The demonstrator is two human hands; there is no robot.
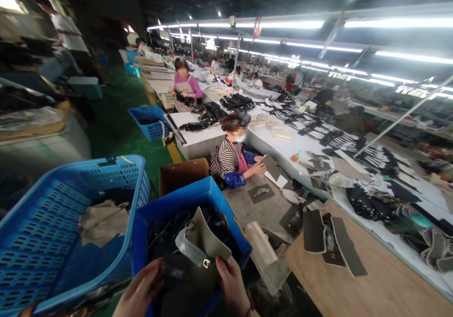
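Note:
A grey leather piece (205,244) with a small metal ring and a pale strap stands up out of a blue plastic bin (226,204) full of dark pieces. My right hand (231,284) grips the lower edge of this grey piece at the bottom of the view. My left hand (139,291) rests on dark material at the bin's near left edge, fingers spread, with nothing visibly gripped.
A large blue basket (53,222) with tan cloth sits to the left. A cardboard box (182,175) stands behind the bin. A plywood bench (354,284) with dark cut pieces lies to the right. A seated person in a striped top (233,159) works at the long white table (300,147).

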